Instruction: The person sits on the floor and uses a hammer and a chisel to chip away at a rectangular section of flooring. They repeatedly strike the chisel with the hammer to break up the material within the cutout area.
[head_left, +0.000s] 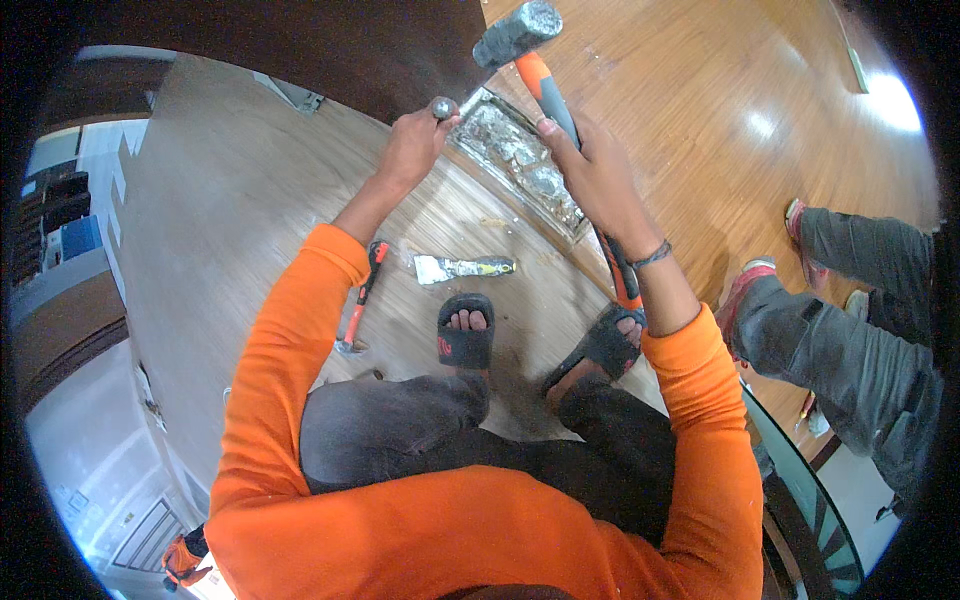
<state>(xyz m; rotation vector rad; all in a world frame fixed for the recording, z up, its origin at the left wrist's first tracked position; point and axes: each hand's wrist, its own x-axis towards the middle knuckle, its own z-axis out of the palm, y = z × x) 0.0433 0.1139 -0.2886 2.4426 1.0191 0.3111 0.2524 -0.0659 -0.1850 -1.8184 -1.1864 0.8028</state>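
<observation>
My left hand (412, 146) is closed around a metal chisel or bar, whose round struck end (442, 109) faces up; its lower end is hidden. It is over the upper left end of a rectangular recess (517, 157) in the floor, with rough, broken mortar inside. My right hand (600, 176) grips a sledgehammer (519, 34) by its orange and grey handle, its heavy head raised above and right of the chisel. Below the hands, a scraper (465, 268) with a whitened blade lies on the wood-look floor. A smaller claw hammer (362, 300) with a red and black handle lies near my left forearm.
A dark panel (337, 45) stands beyond my left hand. My sandalled feet (466, 330) are close to the scraper. At the right, people's legs in grey trousers (810, 330) stand on the glossy wood floor. A curved glass edge (802, 480) is at lower right.
</observation>
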